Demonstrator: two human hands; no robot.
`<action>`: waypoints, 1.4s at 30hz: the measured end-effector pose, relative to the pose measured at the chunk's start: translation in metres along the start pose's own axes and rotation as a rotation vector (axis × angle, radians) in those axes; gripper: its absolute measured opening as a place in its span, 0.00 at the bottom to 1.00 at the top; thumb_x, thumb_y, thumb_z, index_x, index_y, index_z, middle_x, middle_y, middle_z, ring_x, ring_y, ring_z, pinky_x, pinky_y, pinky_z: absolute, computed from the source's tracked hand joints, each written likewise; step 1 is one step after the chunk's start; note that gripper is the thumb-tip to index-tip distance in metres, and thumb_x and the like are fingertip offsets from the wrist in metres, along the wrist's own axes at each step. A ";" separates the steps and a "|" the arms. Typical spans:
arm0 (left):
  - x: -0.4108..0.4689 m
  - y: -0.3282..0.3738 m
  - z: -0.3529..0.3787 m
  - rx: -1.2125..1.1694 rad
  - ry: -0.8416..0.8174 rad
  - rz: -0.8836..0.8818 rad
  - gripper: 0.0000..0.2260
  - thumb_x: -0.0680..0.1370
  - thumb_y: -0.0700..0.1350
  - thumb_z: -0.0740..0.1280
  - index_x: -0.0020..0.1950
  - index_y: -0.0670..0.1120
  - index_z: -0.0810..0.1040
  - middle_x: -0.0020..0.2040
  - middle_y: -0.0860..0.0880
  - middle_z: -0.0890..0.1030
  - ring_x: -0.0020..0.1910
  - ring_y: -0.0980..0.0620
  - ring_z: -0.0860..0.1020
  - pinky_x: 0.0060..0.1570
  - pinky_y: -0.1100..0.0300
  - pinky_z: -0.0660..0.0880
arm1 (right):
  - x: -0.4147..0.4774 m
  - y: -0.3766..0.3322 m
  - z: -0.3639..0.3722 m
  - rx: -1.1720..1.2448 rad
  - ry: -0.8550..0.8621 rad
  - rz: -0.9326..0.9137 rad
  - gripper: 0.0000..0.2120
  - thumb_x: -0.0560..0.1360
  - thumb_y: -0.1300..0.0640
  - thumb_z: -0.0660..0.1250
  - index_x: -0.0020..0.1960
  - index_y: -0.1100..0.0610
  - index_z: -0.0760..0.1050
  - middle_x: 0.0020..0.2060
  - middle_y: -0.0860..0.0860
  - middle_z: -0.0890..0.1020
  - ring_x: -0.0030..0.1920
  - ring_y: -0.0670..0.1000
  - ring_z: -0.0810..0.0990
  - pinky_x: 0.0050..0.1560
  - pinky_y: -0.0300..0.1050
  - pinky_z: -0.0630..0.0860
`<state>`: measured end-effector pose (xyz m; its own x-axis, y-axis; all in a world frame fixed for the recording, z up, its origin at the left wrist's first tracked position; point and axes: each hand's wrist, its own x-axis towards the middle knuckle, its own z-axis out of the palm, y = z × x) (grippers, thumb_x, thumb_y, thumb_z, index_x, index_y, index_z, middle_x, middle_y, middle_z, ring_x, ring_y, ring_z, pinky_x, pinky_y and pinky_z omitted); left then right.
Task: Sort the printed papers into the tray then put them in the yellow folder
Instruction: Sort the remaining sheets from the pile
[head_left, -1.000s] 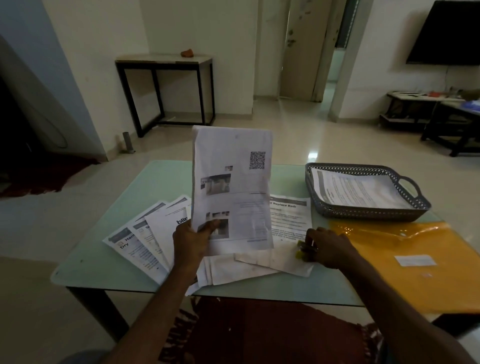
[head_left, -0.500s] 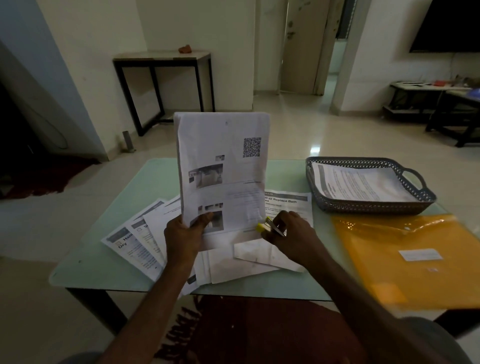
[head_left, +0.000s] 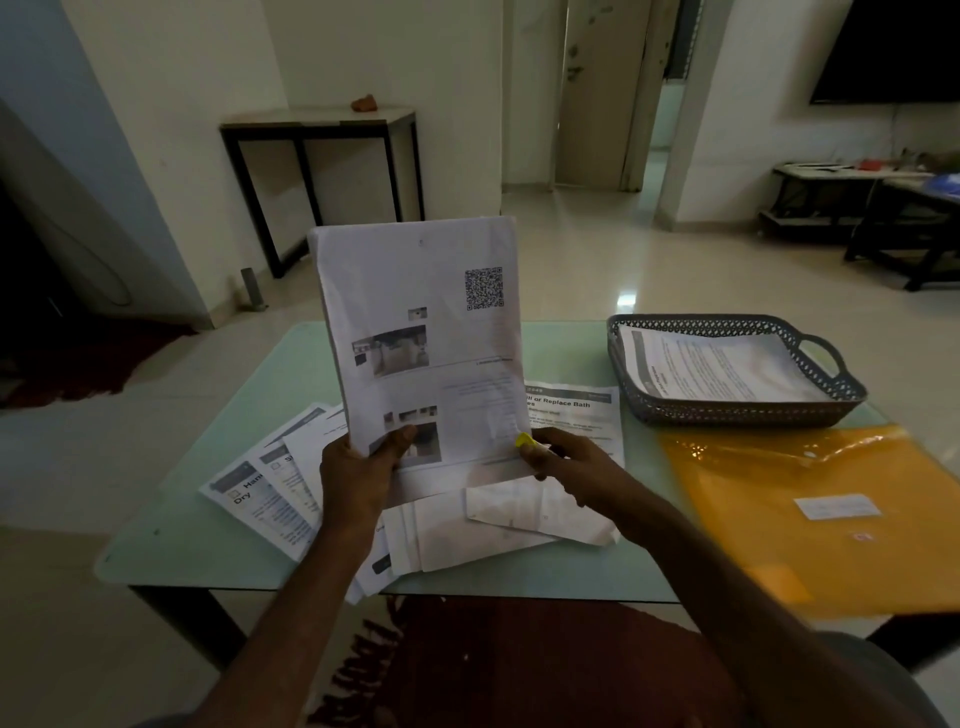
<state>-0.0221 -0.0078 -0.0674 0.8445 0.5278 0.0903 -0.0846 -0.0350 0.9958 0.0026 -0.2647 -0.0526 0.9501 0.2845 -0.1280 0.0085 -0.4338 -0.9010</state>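
My left hand (head_left: 358, 470) grips the lower left corner of a printed sheet (head_left: 421, 338) with photos and a QR code, held upright over the table. My right hand (head_left: 569, 470) pinches a small yellow object (head_left: 523, 440) against the sheet's lower right corner. Several other printed papers (head_left: 270, 483) lie fanned on the glass table (head_left: 218, 441) under and around my hands. A grey mesh tray (head_left: 727, 410) at the right holds printed papers (head_left: 722, 366). The yellow folder (head_left: 810, 514) lies flat in front of the tray.
A dark red rug (head_left: 519, 665) lies under the table's near edge. A black-framed side table (head_left: 322, 171) stands against the far wall, low dark tables (head_left: 893, 223) at the far right. Tiled floor surrounds the table.
My right hand rose from the papers on the table with the small yellow object and came to the held sheet's lower right corner. The sheet shifted slightly left.
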 end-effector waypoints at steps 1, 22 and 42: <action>0.001 -0.001 0.000 -0.004 -0.002 -0.003 0.12 0.68 0.44 0.80 0.48 0.52 0.81 0.45 0.55 0.84 0.45 0.59 0.82 0.47 0.64 0.77 | 0.000 0.000 0.002 0.033 0.000 -0.004 0.15 0.80 0.37 0.63 0.61 0.42 0.78 0.46 0.43 0.83 0.45 0.40 0.79 0.42 0.37 0.71; 0.006 -0.006 -0.003 -0.004 -0.018 -0.018 0.20 0.68 0.44 0.80 0.58 0.43 0.82 0.49 0.50 0.84 0.48 0.55 0.82 0.49 0.63 0.78 | 0.003 0.006 0.003 0.132 0.047 -0.005 0.13 0.77 0.43 0.71 0.53 0.51 0.84 0.48 0.43 0.85 0.49 0.41 0.82 0.49 0.39 0.73; 0.011 -0.009 -0.006 0.167 -0.008 -0.024 0.14 0.69 0.45 0.80 0.51 0.48 0.82 0.49 0.46 0.84 0.43 0.56 0.81 0.44 0.65 0.75 | 0.016 0.037 -0.014 -0.841 0.109 0.057 0.27 0.75 0.34 0.67 0.70 0.45 0.72 0.67 0.48 0.73 0.65 0.53 0.75 0.64 0.56 0.73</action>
<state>-0.0156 0.0031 -0.0751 0.8493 0.5238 0.0655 0.0246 -0.1631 0.9863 0.0220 -0.2882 -0.0825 0.9804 0.1781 -0.0843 0.1481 -0.9483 -0.2806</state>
